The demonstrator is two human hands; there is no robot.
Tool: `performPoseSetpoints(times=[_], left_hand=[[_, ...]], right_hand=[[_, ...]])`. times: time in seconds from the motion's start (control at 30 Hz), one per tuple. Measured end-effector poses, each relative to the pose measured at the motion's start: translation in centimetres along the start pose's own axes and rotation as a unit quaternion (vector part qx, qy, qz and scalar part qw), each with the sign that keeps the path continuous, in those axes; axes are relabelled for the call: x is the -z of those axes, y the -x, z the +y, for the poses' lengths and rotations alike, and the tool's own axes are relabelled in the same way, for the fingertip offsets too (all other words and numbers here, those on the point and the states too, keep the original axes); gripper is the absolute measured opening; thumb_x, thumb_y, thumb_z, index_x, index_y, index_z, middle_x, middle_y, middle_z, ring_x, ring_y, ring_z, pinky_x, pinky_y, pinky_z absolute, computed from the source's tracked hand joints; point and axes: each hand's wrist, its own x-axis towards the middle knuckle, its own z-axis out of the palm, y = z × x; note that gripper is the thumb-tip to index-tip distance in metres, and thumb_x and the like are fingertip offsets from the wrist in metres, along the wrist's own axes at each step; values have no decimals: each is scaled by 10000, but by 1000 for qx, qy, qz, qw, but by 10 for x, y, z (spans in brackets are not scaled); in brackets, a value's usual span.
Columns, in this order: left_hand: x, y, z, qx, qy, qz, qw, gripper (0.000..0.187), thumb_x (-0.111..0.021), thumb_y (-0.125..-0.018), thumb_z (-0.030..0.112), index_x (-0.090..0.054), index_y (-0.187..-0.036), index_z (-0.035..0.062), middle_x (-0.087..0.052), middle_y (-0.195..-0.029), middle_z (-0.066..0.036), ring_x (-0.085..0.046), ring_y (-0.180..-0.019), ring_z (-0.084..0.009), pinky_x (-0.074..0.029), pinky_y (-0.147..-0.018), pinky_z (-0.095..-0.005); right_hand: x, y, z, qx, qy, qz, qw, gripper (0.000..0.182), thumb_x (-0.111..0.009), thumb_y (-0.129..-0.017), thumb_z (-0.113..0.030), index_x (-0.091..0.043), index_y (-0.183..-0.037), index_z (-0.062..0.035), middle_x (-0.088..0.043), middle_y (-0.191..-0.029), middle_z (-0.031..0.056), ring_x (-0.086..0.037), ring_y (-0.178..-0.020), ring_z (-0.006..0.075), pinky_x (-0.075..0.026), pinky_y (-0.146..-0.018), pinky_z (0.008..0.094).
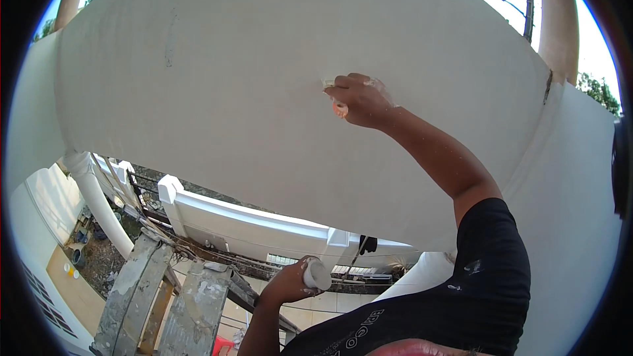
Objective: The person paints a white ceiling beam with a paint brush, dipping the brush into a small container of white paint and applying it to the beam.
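My right hand [361, 100] is closed and raised against the broad off-white wall panel [217, 99], with white smears on the knuckles and wrist. A small pale scraper [328, 84] pokes out past its fingers at the wall surface; most of this tool is hidden in the fist. Lower down, in front of my body, my left hand [289, 282] wraps round a small white cup [318, 275]. White residue marks those fingers too. What the cup contains cannot be made out.
Paint-spattered planks [198, 303] stand at lower left. Below the panel runs a white-topped boundary wall [250, 209]. A round column [559, 20] rises at upper right, and a pale post [105, 204] slants down at left. A dark crack [548, 87] marks the right joint.
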Motion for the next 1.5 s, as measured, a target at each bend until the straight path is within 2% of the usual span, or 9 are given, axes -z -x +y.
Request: performPoseSetpoints(times=[0.23, 0.47, 0.63, 0.8, 1.13, 1.27, 1.37, 1.47, 1.5], left_hand=[[2, 2, 7, 15, -5, -16, 1000, 738, -850, -640, 311, -515, -1253, 72, -661, -1121, -183, -634, -1057, -377, -508, -899, -420], [3, 4, 9, 15, 18, -14, 1000, 727, -853, -633, 293, -523, -1241, 70, -656, -1134, -179, -629, -1069, -371, -502, -914, -411], [1, 2, 3, 11, 15, -10, 1000, 735, -861, -620, 280, -524, -1236, 64, -656, -1133, -180, -633, -1054, -371, -500, -911, -408], [-2, 1, -1, 3, 28, -17, 999, 720, -884, -620, 276, -536, -1211, 55, -650, -1121, -147, -633, -1052, -325, -494, -921, -391], [1, 1, 1, 13, -4, -6, 1000, 758, -859, -628, 291, -501, -1257, 64, -647, -1145, -187, -625, -1075, -377, -501, -917, -418], [0, 0, 1, 9, -1, -25, 1000, 771, -867, -619, 299, -501, -1259, 72, -653, -1132, -188, -625, -1068, -381, -501, -913, -417], [-4, 2, -3, 8, 16, -18, 1000, 730, -880, -605, 275, -536, -1208, 49, -656, -1118, -162, -636, -1037, -354, -495, -918, -404], [0, 4, 7, 33, -12, -32, 999, 728, -880, -599, 269, -535, -1202, 47, -655, -1112, -168, -636, -1033, -356, -495, -912, -405], [0, 4, 6, 34, -10, -31, 999, 728, -880, -599, 269, -535, -1202, 47, -655, -1112, -168, -636, -1033, -356, -495, -912, -405]], right_hand=[[87, -84, 95, -253, -122, 181, 943, 116, -627, -849, -143, -696, -940, -120, -665, -881, 44, -647, -822, 242, -523, -686, 368], [-4, -17, 15, 87, 122, -49, 987, 150, -630, -812, -88, -635, -957, -126, -618, -921, -13, -636, -894, 183, -570, -795, 364], [36, -21, 19, -14, -68, 37, 997, 149, -620, -834, -76, -686, -961, -115, -629, -849, 29, -632, -792, 237, -536, -655, 377], [91, -99, 113, -60, 131, 240, 960, 140, -582, -869, -129, -688, -959, -138, -632, -890, 26, -624, -860, 238, -530, -702, 370], [-18, 34, -5, 198, 66, -27, 978, 127, -704, -745, -46, -637, -847, -83, -604, -817, 9, -628, -740, 173, -586, -700, 335], [57, -30, 51, -205, -232, -33, 950, 225, -652, -845, -227, -697, -1006, -76, -692, -929, 61, -647, -864, 220, -518, -747, 352], [91, -88, 148, -209, -207, 52, 954, 264, -716, -811, -220, -701, -1017, -56, -708, -874, 55, -655, -826, 132, -510, -733, 311], [105, -125, 191, -38, -366, 198, 909, 276, -668, -905, -218, -585, -815, 29, -631, -748, 139, -643, -714, 245, -502, -628, 388], [112, -128, 174, -93, -129, 175, 972, 264, -649, -910, -218, -584, -852, 31, -632, -763, 139, -640, -731, 258, -500, -650, 404]])
